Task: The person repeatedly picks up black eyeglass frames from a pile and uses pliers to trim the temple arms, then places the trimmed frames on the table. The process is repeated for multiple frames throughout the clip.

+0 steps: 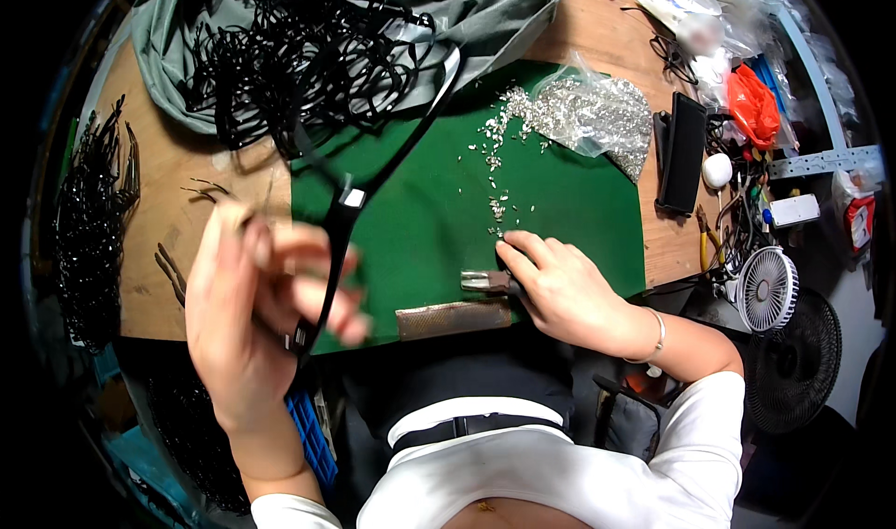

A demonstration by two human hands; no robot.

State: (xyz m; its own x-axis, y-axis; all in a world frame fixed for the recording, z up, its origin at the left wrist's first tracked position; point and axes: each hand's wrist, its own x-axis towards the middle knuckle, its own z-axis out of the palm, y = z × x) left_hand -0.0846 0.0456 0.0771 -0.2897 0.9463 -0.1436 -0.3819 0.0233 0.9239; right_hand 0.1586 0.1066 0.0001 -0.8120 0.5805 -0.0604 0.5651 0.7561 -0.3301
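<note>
Raised at the left, my left hand is blurred, its fingers curled around a black strap. A small silver metal clip sits on that strap, and the strap's far end bends in a loop toward the black pile. My right hand rests on the green mat, closed round a pair of pliers whose metal jaws point left. Its thumb and index fingertip touch the mat beside scattered small silver metal pieces. Whether a piece is pinched between them is too small to tell.
A plastic bag spills silver pieces at the mat's far side. Black straps heap on grey-green cloth. A bundle of black straps lies far left. A mesh-like strip is at the near edge; a white fan stands right.
</note>
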